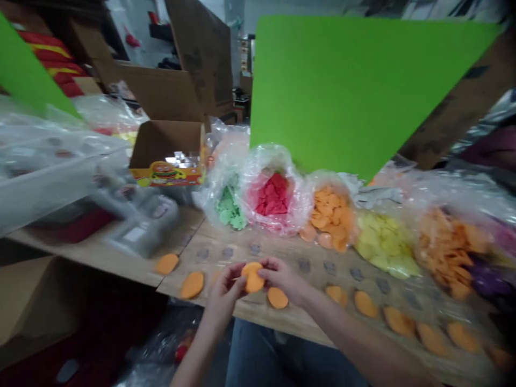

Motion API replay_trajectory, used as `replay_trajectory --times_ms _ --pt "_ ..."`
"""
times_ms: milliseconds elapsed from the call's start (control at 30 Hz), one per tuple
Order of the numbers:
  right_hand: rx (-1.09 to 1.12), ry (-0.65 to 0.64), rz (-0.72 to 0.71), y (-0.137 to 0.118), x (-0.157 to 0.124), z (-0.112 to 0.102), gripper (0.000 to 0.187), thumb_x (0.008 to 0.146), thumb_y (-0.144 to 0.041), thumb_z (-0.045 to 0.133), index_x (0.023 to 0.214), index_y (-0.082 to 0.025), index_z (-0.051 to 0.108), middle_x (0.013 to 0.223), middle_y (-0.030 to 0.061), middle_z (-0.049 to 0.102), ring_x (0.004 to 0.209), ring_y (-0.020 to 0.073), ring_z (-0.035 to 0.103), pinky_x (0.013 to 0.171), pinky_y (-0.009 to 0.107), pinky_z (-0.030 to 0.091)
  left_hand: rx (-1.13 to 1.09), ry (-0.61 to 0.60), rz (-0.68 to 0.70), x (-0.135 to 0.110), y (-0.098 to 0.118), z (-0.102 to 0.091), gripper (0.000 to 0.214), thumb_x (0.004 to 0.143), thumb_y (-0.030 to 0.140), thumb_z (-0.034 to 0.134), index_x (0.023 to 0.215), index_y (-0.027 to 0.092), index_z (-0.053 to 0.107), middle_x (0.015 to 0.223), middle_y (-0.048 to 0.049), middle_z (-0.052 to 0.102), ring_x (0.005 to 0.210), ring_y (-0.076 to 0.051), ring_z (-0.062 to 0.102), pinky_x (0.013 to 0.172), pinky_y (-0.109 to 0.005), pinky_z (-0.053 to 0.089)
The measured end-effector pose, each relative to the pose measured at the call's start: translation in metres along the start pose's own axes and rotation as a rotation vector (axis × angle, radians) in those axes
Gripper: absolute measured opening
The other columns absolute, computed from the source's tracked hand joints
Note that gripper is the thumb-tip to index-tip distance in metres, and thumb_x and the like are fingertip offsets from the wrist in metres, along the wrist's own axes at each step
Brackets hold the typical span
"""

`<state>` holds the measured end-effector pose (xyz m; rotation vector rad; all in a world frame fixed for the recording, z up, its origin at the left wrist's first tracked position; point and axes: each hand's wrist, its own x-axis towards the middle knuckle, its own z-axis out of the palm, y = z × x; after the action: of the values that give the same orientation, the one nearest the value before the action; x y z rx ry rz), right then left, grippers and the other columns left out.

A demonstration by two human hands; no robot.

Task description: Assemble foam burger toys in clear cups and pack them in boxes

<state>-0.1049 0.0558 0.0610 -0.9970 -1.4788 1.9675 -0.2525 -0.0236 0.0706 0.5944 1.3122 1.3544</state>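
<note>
My left hand (227,291) and right hand (284,279) are pinching one orange disc (253,277) from either side, fingers partly closed, with the disc held just above the desk (121,263). My jeans (278,357) sit below the desk edge, and a crumpled plastic bag (153,357) lies on the floor by them.

Another disc (278,298) lies right under my right hand, so my wrist could nudge it out of line. More discs (397,321) run in a row to the right, and two more (192,285) lie to the left, the one nearest me close to the edge. If my grip slips, the held disc could drop past that edge. It looks soft, so squeezing too hard might dent it.

Grey round marks (304,265) dot the desk farther out. Beyond them sit bags of green (228,207), red (273,196), orange (328,215) and yellow (382,242) pieces. To the left are a grey plastic tray (137,226) and a cardboard box (167,153), with a green board (363,86) standing behind the bags.
</note>
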Motion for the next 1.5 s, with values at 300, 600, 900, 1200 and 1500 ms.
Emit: replay_trajectory --times_ms 300,600,900,1200,1500 --pt "-0.635 0.814 -0.261 -0.072 0.011 -0.217 0.027 0.077 -0.028 0.050 0.101 -0.017 0.054 0.096 0.0074 0.059 0.089 0.0188 0.055 0.077 0.033 0.044 0.166 -0.278 0.025 0.028 -0.022 0.124 0.039 0.070 0.044 0.063 0.095 0.013 0.059 0.066 -0.0023 0.063 0.067 -0.014 0.060 0.067 -0.026 0.047" --pt "-1.033 0.799 -0.388 -0.036 -0.047 -0.266 0.024 0.082 -0.028 0.047 0.100 -0.018 0.060 0.088 0.0080 0.063 0.088 0.0218 0.055 0.082 0.034 0.040 0.478 -0.162 0.295 0.049 0.019 0.157 0.035 0.077 0.036 0.057 0.106 0.017 0.052 0.072 -0.0001 0.060 0.073 -0.015 0.060 0.066 -0.025 0.046" --pt "-1.307 0.851 -0.126 -0.040 -0.072 -0.419 0.025 0.086 -0.023 0.041 0.101 -0.016 0.061 0.103 0.0092 0.064 0.098 0.0189 0.056 0.086 0.030 0.041 0.963 -0.704 0.774 0.083 -0.022 0.336 0.024 0.086 0.020 0.042 0.104 0.020 0.058 0.104 -0.0051 0.062 0.099 -0.015 0.056 0.085 -0.026 0.042" --pt "-1.321 0.691 -0.065 -0.062 -0.074 -0.463 0.022 0.084 -0.023 0.044 0.099 -0.015 0.058 0.090 0.0088 0.062 0.081 0.0180 0.057 0.073 0.028 0.042 1.497 -0.880 0.926 0.153 -0.042 0.401 0.032 0.084 0.038 0.046 0.077 0.013 0.066 0.078 -0.0126 0.065 0.085 -0.026 0.058 0.084 -0.044 0.034" --pt "-1.256 0.352 -0.021 -0.006 -0.105 -0.436 0.078 0.062 -0.058 0.066 0.123 -0.014 0.047 0.118 0.0166 0.053 0.110 0.0308 0.048 0.091 0.041 0.038 1.634 -0.891 1.236 0.159 -0.041 0.394 0.013 0.084 0.022 0.049 0.079 0.021 0.062 0.078 -0.0008 0.061 0.084 -0.017 0.053 0.092 -0.039 0.023"
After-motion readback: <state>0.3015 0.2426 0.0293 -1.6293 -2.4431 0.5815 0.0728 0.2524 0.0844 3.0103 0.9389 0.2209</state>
